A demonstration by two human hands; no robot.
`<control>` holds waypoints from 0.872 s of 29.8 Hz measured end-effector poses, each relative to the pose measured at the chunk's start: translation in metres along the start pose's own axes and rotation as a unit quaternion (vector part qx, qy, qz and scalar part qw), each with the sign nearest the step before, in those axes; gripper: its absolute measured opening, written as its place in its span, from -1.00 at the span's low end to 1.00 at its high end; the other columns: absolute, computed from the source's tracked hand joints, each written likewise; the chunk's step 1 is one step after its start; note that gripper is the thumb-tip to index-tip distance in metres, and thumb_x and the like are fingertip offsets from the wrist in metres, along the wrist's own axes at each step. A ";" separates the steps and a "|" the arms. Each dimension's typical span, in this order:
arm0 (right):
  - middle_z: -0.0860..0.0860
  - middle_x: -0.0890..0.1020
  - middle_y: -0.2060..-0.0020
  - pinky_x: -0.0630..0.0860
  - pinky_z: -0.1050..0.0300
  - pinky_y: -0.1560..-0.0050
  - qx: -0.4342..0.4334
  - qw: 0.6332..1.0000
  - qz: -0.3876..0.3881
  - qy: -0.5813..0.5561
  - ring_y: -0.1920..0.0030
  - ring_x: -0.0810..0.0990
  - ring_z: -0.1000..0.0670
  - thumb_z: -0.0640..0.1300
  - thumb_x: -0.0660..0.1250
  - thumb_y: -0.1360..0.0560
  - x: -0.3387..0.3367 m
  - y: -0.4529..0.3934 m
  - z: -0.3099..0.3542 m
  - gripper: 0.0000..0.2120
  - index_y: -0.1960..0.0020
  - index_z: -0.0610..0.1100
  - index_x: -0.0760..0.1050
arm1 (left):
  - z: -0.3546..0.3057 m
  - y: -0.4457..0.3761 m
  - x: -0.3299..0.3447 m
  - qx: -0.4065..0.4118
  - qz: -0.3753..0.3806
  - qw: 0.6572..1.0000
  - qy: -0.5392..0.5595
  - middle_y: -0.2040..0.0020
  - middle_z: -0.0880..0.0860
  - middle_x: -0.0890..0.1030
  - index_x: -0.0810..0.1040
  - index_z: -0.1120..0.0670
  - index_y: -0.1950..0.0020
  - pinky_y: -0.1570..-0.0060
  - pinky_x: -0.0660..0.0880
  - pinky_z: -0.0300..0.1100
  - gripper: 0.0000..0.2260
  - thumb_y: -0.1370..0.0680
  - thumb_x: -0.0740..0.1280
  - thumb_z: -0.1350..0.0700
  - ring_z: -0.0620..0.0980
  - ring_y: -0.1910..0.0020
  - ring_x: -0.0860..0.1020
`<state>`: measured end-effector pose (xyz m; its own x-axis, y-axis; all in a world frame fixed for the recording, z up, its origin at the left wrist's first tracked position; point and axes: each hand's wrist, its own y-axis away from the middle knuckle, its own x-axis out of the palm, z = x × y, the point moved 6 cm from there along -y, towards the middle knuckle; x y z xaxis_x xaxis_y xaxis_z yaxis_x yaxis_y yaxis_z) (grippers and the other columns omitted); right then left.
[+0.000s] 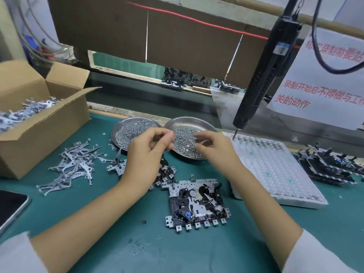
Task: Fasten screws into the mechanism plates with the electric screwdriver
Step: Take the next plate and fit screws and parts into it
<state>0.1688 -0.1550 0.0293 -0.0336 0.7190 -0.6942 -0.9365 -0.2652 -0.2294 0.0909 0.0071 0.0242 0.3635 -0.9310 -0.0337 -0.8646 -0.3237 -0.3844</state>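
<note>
Head view. Left hand: fingers curled, tips pinched together over the dish of screws; what they held could not be told. Right hand: likewise. Mechanism plate: below both hands. Electric screwdriver: hanging beyond the right hand.

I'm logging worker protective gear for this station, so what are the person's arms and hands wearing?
Both hands, left and right, are bare: no gloves, rings or watch visible. The forearms are uncovered, with white sleeves pushed up toward the elbows on both arms.
</note>
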 end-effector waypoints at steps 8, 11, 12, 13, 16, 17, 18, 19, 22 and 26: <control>-0.11 0.68 -0.02 0.28 0.42 0.10 -0.015 0.984 0.089 0.152 0.02 0.56 0.02 -0.28 0.43 -0.45 0.024 -0.026 0.001 -0.80 -0.07 -0.22 0.65 | 0.009 -0.005 -0.006 -0.051 -0.036 0.994 0.085 0.09 -0.02 0.65 0.59 0.03 0.05 0.07 0.49 -0.42 -0.85 -0.49 0.40 0.26 -0.25 0.14 0.60; -0.14 0.69 0.07 0.30 0.45 0.10 -0.016 0.989 0.060 0.137 0.04 0.61 -0.01 -0.33 0.43 -0.43 0.019 -0.027 0.000 -0.87 0.02 -0.26 0.67 | 0.009 -0.002 -0.002 -0.052 -0.020 0.995 0.078 0.09 -0.03 0.64 0.59 0.01 0.05 0.06 0.48 -0.42 -0.85 -0.48 0.40 0.26 -0.24 0.12 0.59; -0.14 0.69 0.08 0.31 0.45 0.09 -0.017 0.990 0.053 0.131 0.05 0.61 -0.01 -0.33 0.44 -0.42 0.019 -0.026 -0.001 -0.87 0.03 -0.26 0.67 | 0.009 -0.001 -0.001 -0.052 -0.014 0.996 0.074 0.09 -0.04 0.64 0.59 0.01 0.05 0.06 0.48 -0.42 -0.85 -0.48 0.40 0.26 -0.24 0.12 0.59; -0.14 0.69 0.09 0.32 0.44 0.09 -0.015 0.992 0.041 0.118 0.07 0.60 0.01 -0.33 0.46 -0.41 0.017 -0.026 -0.001 -0.87 0.04 -0.26 0.67 | 0.010 -0.001 0.000 -0.051 -0.009 0.996 0.071 0.09 -0.04 0.64 0.59 0.01 0.06 0.06 0.48 -0.43 -0.85 -0.48 0.40 0.26 -0.25 0.12 0.59; -0.12 0.69 0.12 0.38 0.38 0.07 0.001 0.999 -0.022 0.047 0.12 0.57 0.03 -0.32 0.48 -0.38 0.009 -0.025 -0.005 -0.87 0.06 -0.26 0.67 | 0.011 0.001 0.000 -0.049 -0.002 0.996 0.075 0.11 -0.06 0.65 0.60 0.01 0.07 0.09 0.47 -0.44 -0.84 -0.47 0.42 0.26 -0.27 0.14 0.59; -0.11 0.69 0.14 0.42 0.36 0.05 0.004 0.999 -0.043 0.019 0.13 0.59 0.02 -0.33 0.48 -0.38 0.007 -0.024 -0.006 -0.87 0.07 -0.26 0.68 | 0.011 0.001 0.000 -0.048 -0.002 0.996 0.078 0.12 -0.06 0.65 0.60 0.02 0.07 0.09 0.47 -0.44 -0.84 -0.46 0.43 0.26 -0.25 0.14 0.60; -0.09 0.69 0.16 0.45 0.37 0.05 0.007 0.998 -0.057 -0.009 0.13 0.61 0.00 -0.33 0.49 -0.37 0.005 -0.023 -0.008 -0.87 0.08 -0.25 0.68 | 0.010 0.001 0.000 -0.047 -0.002 0.996 0.080 0.12 -0.05 0.66 0.60 0.02 0.07 0.08 0.48 -0.43 -0.84 -0.45 0.43 0.26 -0.22 0.13 0.61; -0.07 0.68 0.18 0.46 0.39 0.06 0.011 0.997 -0.065 -0.033 0.14 0.61 0.01 -0.33 0.49 -0.36 0.003 -0.022 -0.009 -0.87 0.09 -0.25 0.68 | 0.010 0.001 0.000 -0.044 -0.002 0.996 0.080 0.12 -0.04 0.66 0.59 0.02 0.07 0.08 0.49 -0.41 -0.83 -0.44 0.44 0.26 -0.19 0.11 0.62; -0.03 0.67 0.23 0.50 0.28 0.04 0.018 0.995 -0.069 -0.073 0.18 0.61 0.04 -0.30 0.52 -0.34 0.000 -0.017 -0.010 -0.87 0.11 -0.23 0.68 | 0.008 0.003 0.002 -0.032 0.005 0.996 0.084 0.14 -0.03 0.67 0.60 0.02 0.08 0.07 0.50 -0.40 -0.81 -0.42 0.46 0.28 -0.14 0.11 0.64; -0.08 0.71 0.23 0.54 0.31 0.15 0.023 0.979 -0.053 -0.197 0.23 0.66 0.08 -0.34 0.49 -0.37 -0.010 -0.003 -0.007 -0.88 0.13 -0.18 0.66 | 0.004 0.008 0.006 -0.010 0.023 0.996 0.081 0.17 -0.05 0.69 0.60 0.02 0.07 0.08 0.50 -0.39 -0.80 -0.40 0.47 0.28 -0.14 0.12 0.65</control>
<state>0.1743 -0.1655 0.0324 -0.0583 0.9351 -0.3494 -0.9566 -0.1524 -0.2483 0.0878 -0.0007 0.0171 0.2644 -0.9594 0.0986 -0.8860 -0.2820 -0.3681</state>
